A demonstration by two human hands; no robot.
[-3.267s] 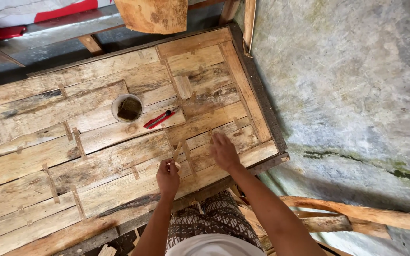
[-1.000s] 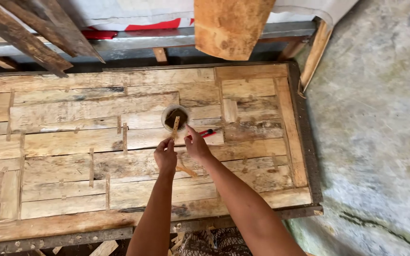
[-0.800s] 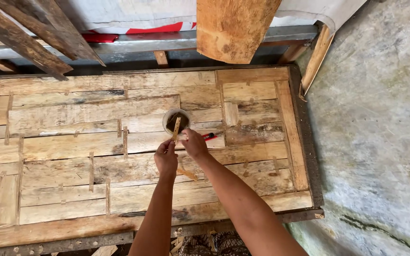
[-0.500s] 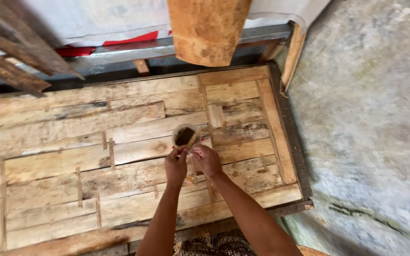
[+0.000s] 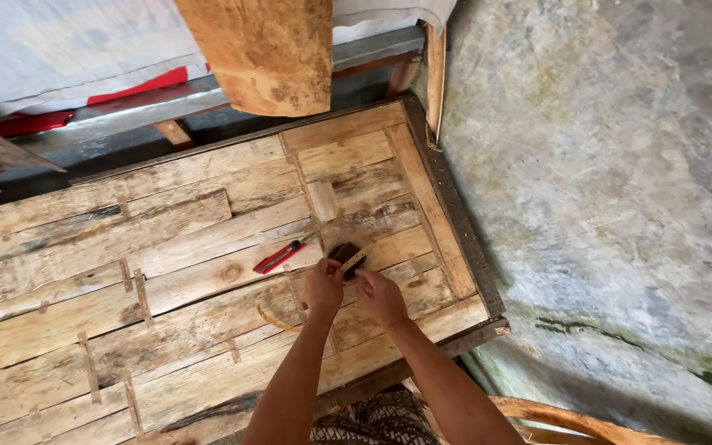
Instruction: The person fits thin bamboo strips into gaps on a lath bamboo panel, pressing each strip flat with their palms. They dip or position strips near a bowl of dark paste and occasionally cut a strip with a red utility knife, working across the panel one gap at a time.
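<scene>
My left hand (image 5: 325,285) pinches a thin pale wooden strip (image 5: 356,259) whose tip points up and right over a small round cup (image 5: 342,249) with a dark inside. My right hand (image 5: 381,297) is curled right beside the left, with its fingertips at the near end of the same strip, just below the cup. The hands hide part of the cup. A red utility knife (image 5: 280,256) lies on the boards to the left of the cup. A curved sliver of wood (image 5: 277,320) rests on the table near my left forearm.
The worktable (image 5: 84,330) is made of rough wooden slats with a dark frame. A thick wooden block (image 5: 265,49) juts in from above. Grey concrete floor (image 5: 603,181) lies to the right, and a curved wooden piece (image 5: 570,412) lies at bottom right.
The cup has moved from left of the red knife to its right, nearer the table's corner. Both hands followed it, the left still holding the strip. The view shifted.
</scene>
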